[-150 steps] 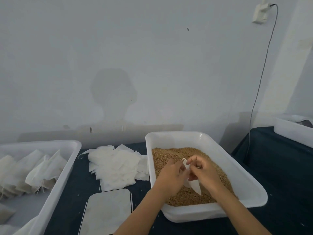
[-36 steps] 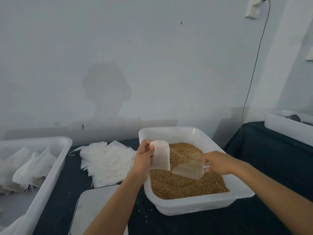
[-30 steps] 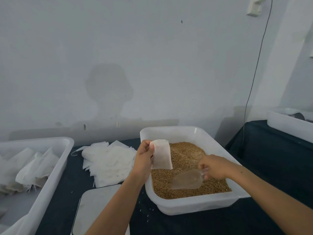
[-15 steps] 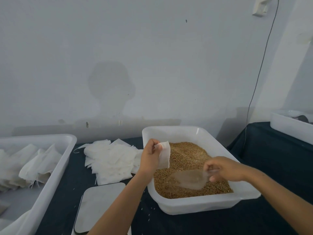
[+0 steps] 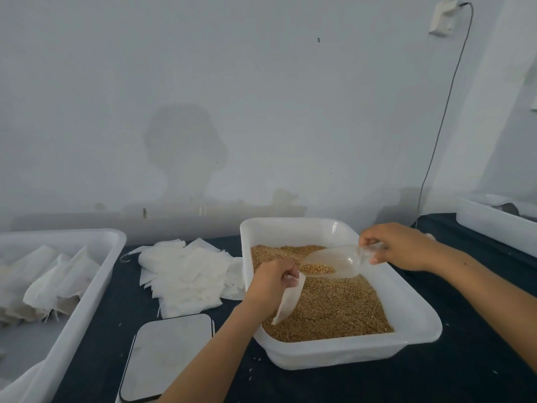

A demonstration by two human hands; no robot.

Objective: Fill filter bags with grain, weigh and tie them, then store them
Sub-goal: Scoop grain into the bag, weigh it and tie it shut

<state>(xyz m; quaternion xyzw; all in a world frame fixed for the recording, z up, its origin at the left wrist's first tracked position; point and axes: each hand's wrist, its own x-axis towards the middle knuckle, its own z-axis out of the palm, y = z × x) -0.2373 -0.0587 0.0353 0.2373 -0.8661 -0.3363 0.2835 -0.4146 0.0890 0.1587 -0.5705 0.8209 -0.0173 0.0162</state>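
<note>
A white tub (image 5: 418, 321) in the middle holds brown grain (image 5: 331, 309). My left hand (image 5: 271, 282) pinches the mouth of a white filter bag (image 5: 289, 302), which hangs down over the grain. My right hand (image 5: 398, 247) grips the handle of a clear plastic scoop (image 5: 334, 261). The scoop carries some grain and its lip points at the bag's mouth, just above my left hand.
A pile of empty filter bags (image 5: 186, 274) lies left of the tub. A flat scale (image 5: 168, 356) sits at the front. A white bin (image 5: 87, 286) at the left holds filled bags (image 5: 49, 283). Another white tub (image 5: 494, 225) stands at the far right, under a hanging cable (image 5: 441, 117).
My right hand lifted the scoop out of the grain, loaded, and brought it up and back. My left hand lowered the bag over the grain, under the scoop's lip.
</note>
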